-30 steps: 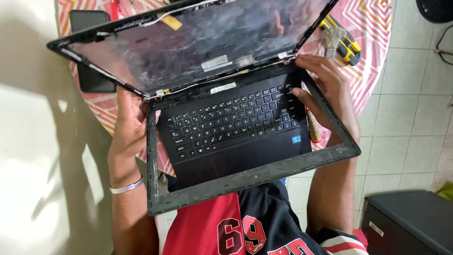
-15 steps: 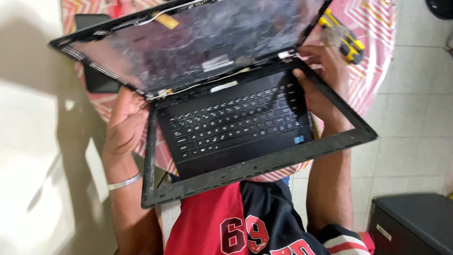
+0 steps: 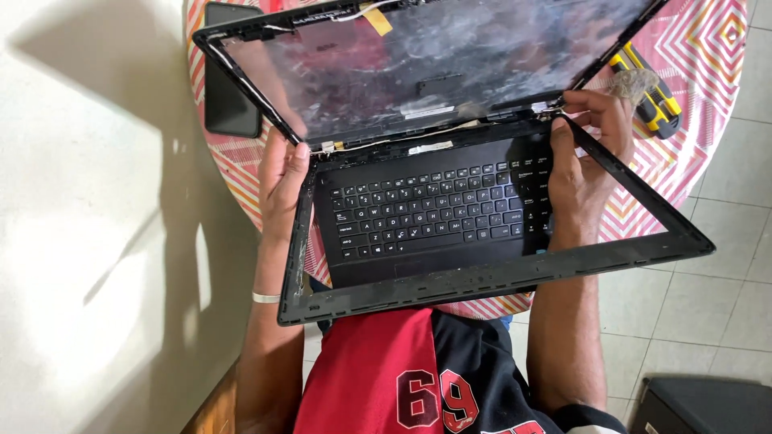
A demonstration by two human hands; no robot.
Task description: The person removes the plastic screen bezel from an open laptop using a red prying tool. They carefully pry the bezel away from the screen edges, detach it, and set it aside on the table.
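An open black laptop (image 3: 426, 209) lies on a round table with a pink patterned cloth (image 3: 700, 56). Its bare screen panel (image 3: 434, 64) is tilted back, smeared and reflective. A loose black screen bezel frame (image 3: 482, 277) hangs around the keyboard, detached from the lid and swung toward me. My left hand (image 3: 281, 181) grips the frame's left side near the left hinge. My right hand (image 3: 583, 161) pinches the frame's right side at the right hinge corner, its wrist passing through the frame opening.
A yellow and black tool (image 3: 651, 88) lies on the cloth at the right. A dark phone (image 3: 229, 104) rests at the table's left edge. White floor tiles lie to the left, and a dark box (image 3: 708, 406) sits at bottom right.
The bezel frame has swung farther right and toward me, away from the lid. My right hand moved from the keyboard's right edge up to the right hinge corner.
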